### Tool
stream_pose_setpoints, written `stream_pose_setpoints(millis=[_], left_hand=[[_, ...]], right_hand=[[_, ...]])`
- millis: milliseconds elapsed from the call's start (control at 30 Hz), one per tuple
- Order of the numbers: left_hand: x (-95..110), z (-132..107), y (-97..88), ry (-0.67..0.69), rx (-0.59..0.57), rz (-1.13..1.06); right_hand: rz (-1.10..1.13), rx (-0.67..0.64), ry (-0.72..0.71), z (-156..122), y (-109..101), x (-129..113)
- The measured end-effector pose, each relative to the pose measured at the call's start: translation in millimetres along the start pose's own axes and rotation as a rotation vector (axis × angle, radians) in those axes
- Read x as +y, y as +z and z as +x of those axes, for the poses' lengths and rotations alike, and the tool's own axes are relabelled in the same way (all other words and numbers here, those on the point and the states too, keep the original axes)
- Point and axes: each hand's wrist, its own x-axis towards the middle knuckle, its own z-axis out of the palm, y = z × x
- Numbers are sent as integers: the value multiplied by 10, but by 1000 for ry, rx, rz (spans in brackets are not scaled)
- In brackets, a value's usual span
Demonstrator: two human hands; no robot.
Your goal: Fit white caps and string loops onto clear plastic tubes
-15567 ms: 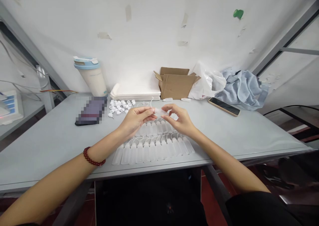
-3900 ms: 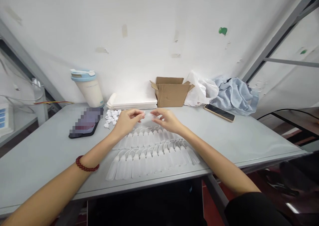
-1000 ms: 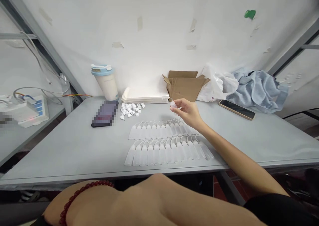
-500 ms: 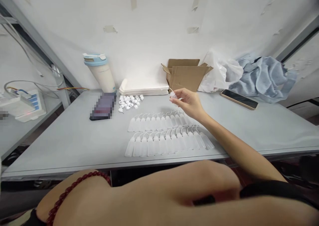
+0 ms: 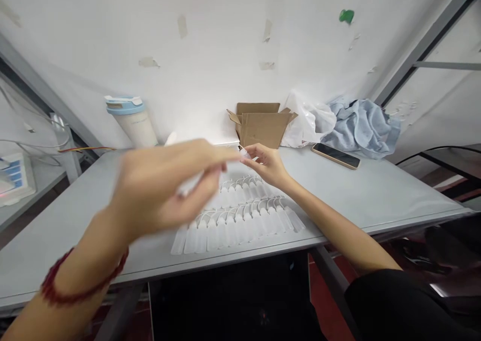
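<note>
My right hand [image 5: 265, 164] is raised over the back of the table, thumb and fingers pinching a small white cap [image 5: 244, 153] with a thin tube. In front of me, my left hand [image 5: 169, 185] is blurred by motion. Its index finger stretches towards the cap, the thumb sits apart below, and I see nothing held in it. Under both hands lie two rows of small, flat, translucent white bottles [image 5: 233, 226] with thin curved tubes at their tops. My left hand hides part of the far row and the area behind it.
A cardboard box [image 5: 259, 128], a white plastic bag [image 5: 308, 123] and a light blue cloth [image 5: 364, 130] line the wall. A phone [image 5: 335, 155] lies on the right of the grey table [image 5: 361, 195]. A tumbler with a blue lid [image 5: 131, 123] stands at the back left.
My left hand has come from close to the camera to over the table, beside my right hand. It now covers the pile of white caps. My right hand still pinches the cap; the view has shifted.
</note>
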Motion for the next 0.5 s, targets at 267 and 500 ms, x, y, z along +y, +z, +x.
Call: stream_pose_setpoints(millis=[267, 500], left_hand=[[-290, 555, -123, -59, 16, 114], [-435, 593, -8, -53, -37, 127]], right_hand=[[-123, -18, -124, 5, -31, 42], [-199, -68, -182, 3, -11, 76]])
